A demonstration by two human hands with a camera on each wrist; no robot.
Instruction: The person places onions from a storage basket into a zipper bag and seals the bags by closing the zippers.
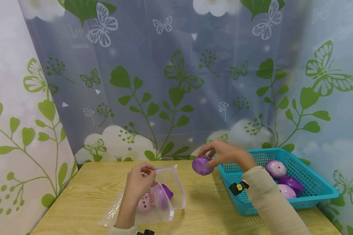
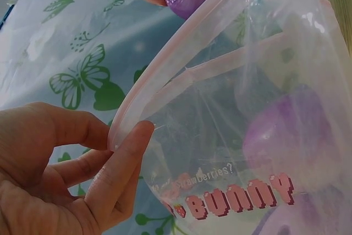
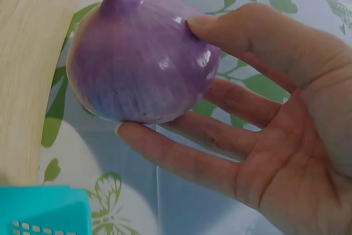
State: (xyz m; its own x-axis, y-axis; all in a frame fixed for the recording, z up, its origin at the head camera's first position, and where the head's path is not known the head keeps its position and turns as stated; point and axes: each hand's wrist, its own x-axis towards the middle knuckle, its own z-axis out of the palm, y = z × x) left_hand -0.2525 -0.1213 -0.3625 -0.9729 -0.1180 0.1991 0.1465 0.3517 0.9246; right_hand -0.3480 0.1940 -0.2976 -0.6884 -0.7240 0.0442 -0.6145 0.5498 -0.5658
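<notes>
A wood-grain tabletop (image 1: 88,186) is being enclosed on three sides by printed sheeting. Green leafy stems (image 1: 120,77), white clouds (image 1: 145,143) and butterflies (image 1: 102,27) are being displayed across the grey-blue back panel (image 1: 211,107), with leaves and butterflies being repeated on the pale left panel (image 1: 6,71) and the light-blue right panel (image 1: 338,147). Creases and sheen are being brought out by light, and shadows are being cast on the wood.
</notes>
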